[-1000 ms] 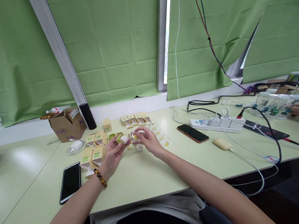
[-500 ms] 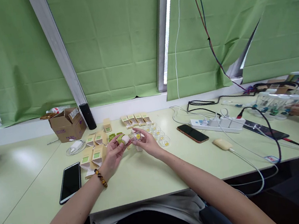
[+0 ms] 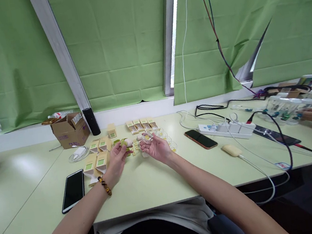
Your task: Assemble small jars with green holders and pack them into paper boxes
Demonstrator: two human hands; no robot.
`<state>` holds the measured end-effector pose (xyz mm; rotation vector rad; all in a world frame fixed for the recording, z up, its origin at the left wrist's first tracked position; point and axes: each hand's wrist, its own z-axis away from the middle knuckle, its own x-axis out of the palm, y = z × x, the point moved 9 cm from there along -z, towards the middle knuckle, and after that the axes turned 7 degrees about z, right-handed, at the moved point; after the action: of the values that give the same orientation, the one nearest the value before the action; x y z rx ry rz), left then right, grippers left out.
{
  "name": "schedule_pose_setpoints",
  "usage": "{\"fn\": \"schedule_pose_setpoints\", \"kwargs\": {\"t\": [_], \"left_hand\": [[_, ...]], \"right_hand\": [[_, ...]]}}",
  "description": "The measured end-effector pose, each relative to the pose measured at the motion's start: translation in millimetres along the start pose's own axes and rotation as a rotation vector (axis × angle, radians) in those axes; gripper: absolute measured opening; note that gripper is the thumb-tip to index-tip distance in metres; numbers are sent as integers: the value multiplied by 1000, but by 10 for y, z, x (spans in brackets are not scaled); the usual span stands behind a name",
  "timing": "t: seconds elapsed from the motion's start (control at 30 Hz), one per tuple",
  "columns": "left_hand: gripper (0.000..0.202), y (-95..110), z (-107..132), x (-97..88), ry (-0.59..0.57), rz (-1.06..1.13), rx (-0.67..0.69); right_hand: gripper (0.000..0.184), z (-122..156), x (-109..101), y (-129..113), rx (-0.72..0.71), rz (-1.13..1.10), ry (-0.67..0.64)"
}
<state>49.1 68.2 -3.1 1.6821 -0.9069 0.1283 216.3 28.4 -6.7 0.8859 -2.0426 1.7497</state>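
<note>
Holding a green-and-white piece [image 3: 127, 142] pinched between thumb and fingers, the left hand [image 3: 117, 158] is over the middle of the surface [image 3: 160, 188], toward its far edge. The right hand [image 3: 161, 149] is palm up, fingers loosely curled about a clear cup [image 3: 148, 136]; the two held things are apart. Work looks partway through: open cartons [image 3: 88, 168] stand left of the hands, more cartons [image 3: 142, 124] line the far edge, clear cups [image 3: 173, 146] sit grouped rightward, and small yellow pieces [image 3: 135, 147] lie loose between the hands, seemingly not yet used.
</note>
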Motion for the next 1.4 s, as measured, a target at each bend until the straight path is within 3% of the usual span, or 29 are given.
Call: {"fn": "schedule_pose_setpoints", "kwargs": {"t": [0.13, 0.33, 0.57, 0.8, 1.4], "left_hand": [[45, -11, -5, 8, 4, -30, -16], [42, -22, -32, -41, 15, -29, -4], [39, 3, -37, -53, -17, -28, 31], [58, 71, -3, 9, -31, -139, 98], [55, 143, 65, 206, -153, -289, 128]], "right_hand": [[29, 3, 22, 17, 1, 26, -13], [42, 32, 17, -101, -182, 181, 17], [57, 63, -37, -169, -325, 516, 141], [56, 48, -44, -120, -298, 646, 146], [53, 34, 36, -2, -253, 637, 42]]}}
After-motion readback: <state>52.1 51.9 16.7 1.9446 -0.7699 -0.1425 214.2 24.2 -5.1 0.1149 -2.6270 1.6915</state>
